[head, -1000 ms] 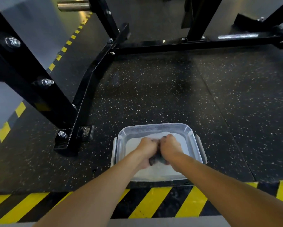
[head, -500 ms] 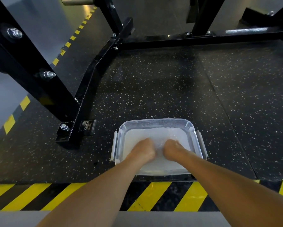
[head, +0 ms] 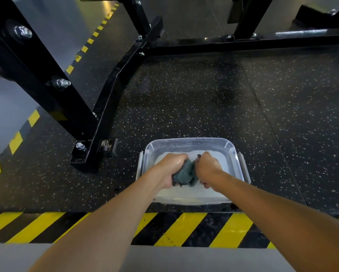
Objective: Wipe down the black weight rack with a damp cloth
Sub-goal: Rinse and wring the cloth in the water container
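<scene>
Prep stage: left hand and right hand each clamp their grip on the bunched teal cloth, held between them over the clear plastic tub of cloudy water. Black weight rack stands just left of the tub, not touched by the cloth; the wiping itself looks not yet begun.

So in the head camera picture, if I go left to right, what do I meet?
Black weight rack → left hand → cloth → right hand.

A gym: speckled black rubber floor, a bolted black steel weight rack, yellow-and-black hazard stripes.
</scene>
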Tool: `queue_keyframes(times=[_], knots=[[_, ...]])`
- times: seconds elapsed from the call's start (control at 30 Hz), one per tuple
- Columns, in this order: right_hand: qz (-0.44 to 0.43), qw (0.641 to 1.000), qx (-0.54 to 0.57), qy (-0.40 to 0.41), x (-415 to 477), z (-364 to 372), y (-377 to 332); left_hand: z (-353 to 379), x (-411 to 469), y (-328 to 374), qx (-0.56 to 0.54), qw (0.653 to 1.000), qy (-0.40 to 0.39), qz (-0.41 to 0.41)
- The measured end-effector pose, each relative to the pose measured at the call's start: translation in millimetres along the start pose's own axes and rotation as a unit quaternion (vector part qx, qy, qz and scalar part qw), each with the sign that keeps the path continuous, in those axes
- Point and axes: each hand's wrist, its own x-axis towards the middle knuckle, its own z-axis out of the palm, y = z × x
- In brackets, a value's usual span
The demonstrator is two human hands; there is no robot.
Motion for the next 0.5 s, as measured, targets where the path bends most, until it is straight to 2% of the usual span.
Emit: queue_keyframes(times=[0.07, 0.17, 0.2, 0.27, 0.33, 0.37, 0.4, 0.43, 0.47, 0.5], knots=[[-0.023, 0.996, -0.088, 0.007, 3, -1, 9, -9, 3, 0, 0.130, 0.991, 0.027, 0.029], [-0.074, 0.973, -0.219, -0.027, 2, 0, 12, -12, -4, -3, 0.313, 0.946, -0.002, 0.078], [-0.083, 0.959, -0.267, -0.043, 0, 1, 11, -11, -2, -8, 0.392, 0.915, 0.005, 0.094], [-0.080, 0.938, -0.332, -0.055, -4, 2, 8, -6, 2, -14, 0.577, 0.800, 0.056, 0.154], [-0.078, 0.923, -0.372, -0.066, -8, 3, 7, -1, -1, -15, 0.692, 0.695, 0.085, 0.177], [-0.074, 0.924, -0.368, -0.076, -10, 3, 8, 1, -1, -16, 0.731, 0.658, 0.083, 0.161], [-0.073, 0.928, -0.354, -0.088, -9, 5, 8, 3, 1, -16, 0.752, 0.638, 0.080, 0.145], [-0.070, 0.939, -0.322, -0.098, -9, 5, 8, 5, 5, -17, 0.747, 0.648, 0.074, 0.128], [-0.067, 0.950, -0.286, -0.105, -7, 6, 7, 7, 6, -16, 0.722, 0.679, 0.064, 0.113], [-0.052, 0.965, -0.233, -0.107, -4, 7, 5, 8, 11, -16, 0.675, 0.728, 0.057, 0.110]])
